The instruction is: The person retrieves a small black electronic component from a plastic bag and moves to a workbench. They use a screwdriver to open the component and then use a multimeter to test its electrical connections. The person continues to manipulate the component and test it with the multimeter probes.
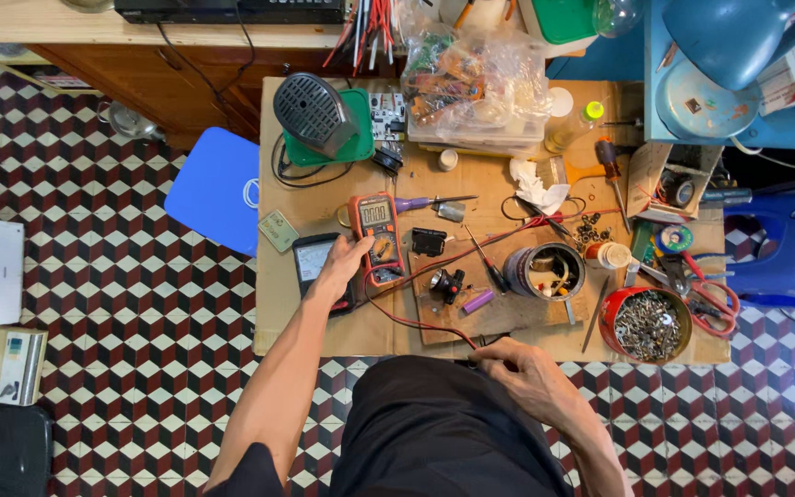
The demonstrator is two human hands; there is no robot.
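My left hand (347,262) fingers rest apart on the orange handheld multimeter (379,235) mid-worktop, already switched on, while my right hand (522,368) pinches its thin red probe lead (416,324) at the near edge, nothing probed yet.

Both arms bare from the shoulder area down, no sleeves on the forearms. Left hand (347,262) and right hand (522,368) bare: no gloves, rings or watch visible. Black shorts or trousers over the lap, plain fabric, no markings. Dark garment edge at left upper arm.
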